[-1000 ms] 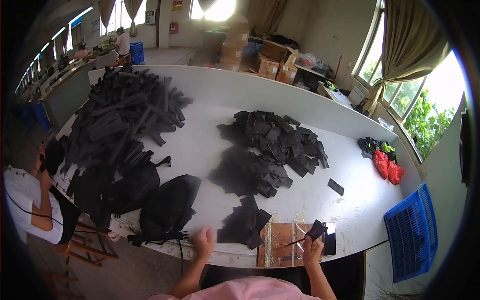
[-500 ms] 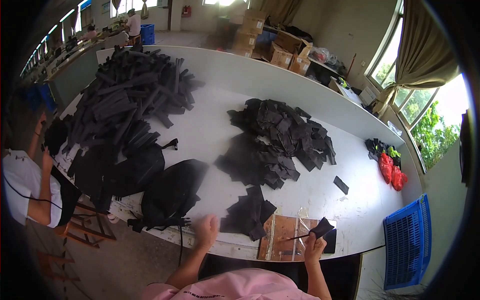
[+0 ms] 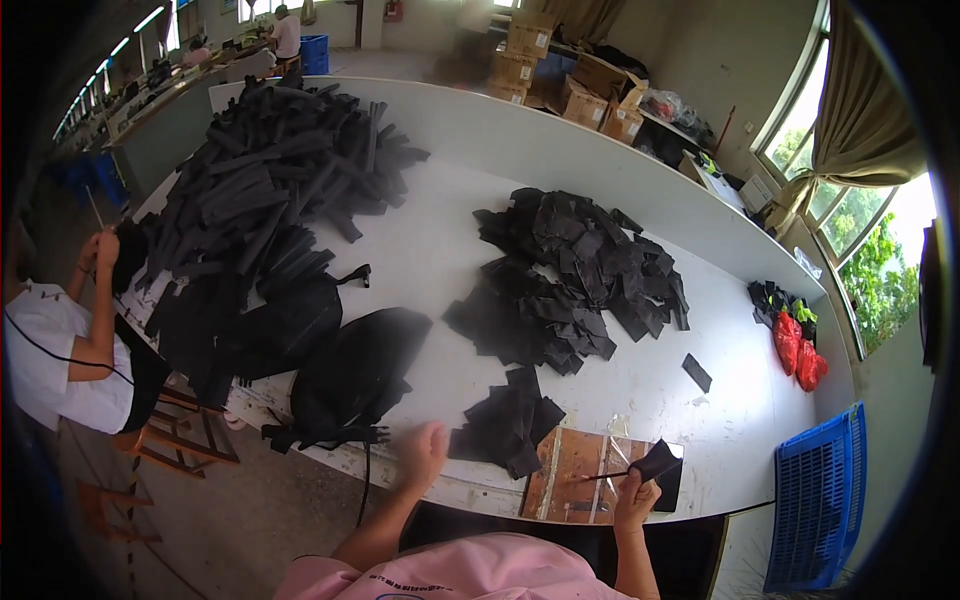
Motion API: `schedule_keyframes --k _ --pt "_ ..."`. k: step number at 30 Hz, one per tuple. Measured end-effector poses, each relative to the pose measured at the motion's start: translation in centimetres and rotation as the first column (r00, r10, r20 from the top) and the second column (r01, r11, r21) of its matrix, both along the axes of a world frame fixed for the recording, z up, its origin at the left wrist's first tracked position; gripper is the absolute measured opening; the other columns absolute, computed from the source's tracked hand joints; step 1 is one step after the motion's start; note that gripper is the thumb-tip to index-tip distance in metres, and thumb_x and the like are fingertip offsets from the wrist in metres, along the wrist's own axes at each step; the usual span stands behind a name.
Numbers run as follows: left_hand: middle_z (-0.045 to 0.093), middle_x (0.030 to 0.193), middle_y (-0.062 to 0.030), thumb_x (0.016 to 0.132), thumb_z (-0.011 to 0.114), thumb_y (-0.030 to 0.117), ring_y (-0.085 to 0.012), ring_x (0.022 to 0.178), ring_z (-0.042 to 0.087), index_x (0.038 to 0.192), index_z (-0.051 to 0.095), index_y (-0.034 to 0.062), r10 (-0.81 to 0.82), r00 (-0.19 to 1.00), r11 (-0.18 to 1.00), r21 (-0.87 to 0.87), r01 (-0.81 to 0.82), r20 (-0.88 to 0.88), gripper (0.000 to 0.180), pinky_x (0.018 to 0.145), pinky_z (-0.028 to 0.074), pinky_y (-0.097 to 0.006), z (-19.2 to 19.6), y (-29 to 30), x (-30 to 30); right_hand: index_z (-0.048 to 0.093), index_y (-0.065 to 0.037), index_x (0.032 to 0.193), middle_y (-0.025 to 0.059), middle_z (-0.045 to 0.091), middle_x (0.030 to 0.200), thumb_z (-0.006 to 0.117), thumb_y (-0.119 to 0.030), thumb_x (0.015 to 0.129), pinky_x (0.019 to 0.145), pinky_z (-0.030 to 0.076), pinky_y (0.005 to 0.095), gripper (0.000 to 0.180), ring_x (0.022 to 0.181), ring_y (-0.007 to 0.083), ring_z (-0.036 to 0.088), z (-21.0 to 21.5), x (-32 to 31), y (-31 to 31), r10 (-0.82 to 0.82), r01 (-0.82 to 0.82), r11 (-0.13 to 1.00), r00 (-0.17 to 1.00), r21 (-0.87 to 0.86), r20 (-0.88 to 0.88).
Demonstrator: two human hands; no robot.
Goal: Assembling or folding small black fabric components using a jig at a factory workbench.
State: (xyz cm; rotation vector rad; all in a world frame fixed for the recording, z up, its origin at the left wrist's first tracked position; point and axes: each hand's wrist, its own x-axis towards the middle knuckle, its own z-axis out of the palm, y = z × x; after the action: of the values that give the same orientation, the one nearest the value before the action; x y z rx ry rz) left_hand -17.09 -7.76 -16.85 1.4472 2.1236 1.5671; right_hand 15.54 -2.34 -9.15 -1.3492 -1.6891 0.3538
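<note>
My right hand is closed, pinching a small black piece of fabric. A thin dark stick-like tool juts leftward from the same grip; its exact kind is unclear. Beneath them lies a worn brown board with strips of clear tape, and a dark flat thing shows at its right end. My left hand hovers by the table's front edge, smeared by motion, its fingers unclear. It is nearest to a small pile of black fabric pieces and a large black fabric bag-like piece.
A bigger heap of black pieces lies mid-table, with a tall pile of black strips at far left. One loose piece lies right. A blue crate and red bags flank the right side. A co-worker sits left.
The whole view has shifted slightly, moving the table rightward in the picture. My right hand keeps its grip on the black fabric piece and the thin tool. My left hand stays near the front edge.
</note>
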Motion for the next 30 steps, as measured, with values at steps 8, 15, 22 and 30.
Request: schedule_keyframes --k 8,15,22,30 --pt "0.060 0.068 -0.0101 0.077 0.053 0.007 -0.0267 0.062 0.059 0.082 0.057 0.0038 0.004 0.999 1.000 0.010 -0.003 -0.041 0.007 0.057 0.045 -0.034 -0.2 0.0 -0.1 0.037 -0.003 0.051 0.0019 0.040 0.045 0.046 -0.020 0.088 0.041 0.026 0.0263 0.041 0.042 0.0087 0.036 0.1 -0.2 0.1 0.009 -0.010 0.999 1.000 0.043 0.004" --pt "0.060 0.067 -0.0096 0.077 0.053 0.007 -0.0260 0.061 0.059 0.082 0.056 0.0039 0.012 0.999 1.000 -0.011 -0.013 -0.040 0.007 0.056 0.045 -0.033 -0.2 0.0 0.3 0.039 -0.003 0.052 0.0009 0.040 0.045 0.046 -0.022 0.088 0.043 0.028 0.0250 0.041 0.043 0.0082 0.037 -0.1 0.1 0.0 0.033 -0.031 0.999 0.999 0.040 -0.034" --pt "0.060 0.066 -0.0091 0.077 0.053 0.007 -0.0251 0.061 0.059 0.082 0.056 0.0038 0.050 0.998 0.998 -0.035 -0.051 -0.028 0.007 0.056 0.045 -0.033 -0.2 -0.1 0.2 0.040 -0.003 0.053 0.0030 0.041 0.045 0.046 -0.023 0.088 0.043 0.030 0.0263 0.040 0.042 0.0111 0.039 0.4 0.0 0.1 0.070 -0.072 0.995 0.997 0.067 0.032" --pt "0.060 0.065 -0.0081 0.078 0.052 0.008 -0.0228 0.059 0.058 0.083 0.056 0.0040 0.072 0.997 0.997 -0.032 -0.074 -0.038 0.008 0.056 0.045 -0.031 -0.7 0.1 0.2 0.041 -0.003 0.051 0.0055 0.044 0.045 0.045 -0.023 0.087 0.043 0.031 0.0283 0.042 0.042 0.0147 0.043 0.4 -0.2 0.2 0.064 -0.064 0.997 0.998 0.038 -0.013"
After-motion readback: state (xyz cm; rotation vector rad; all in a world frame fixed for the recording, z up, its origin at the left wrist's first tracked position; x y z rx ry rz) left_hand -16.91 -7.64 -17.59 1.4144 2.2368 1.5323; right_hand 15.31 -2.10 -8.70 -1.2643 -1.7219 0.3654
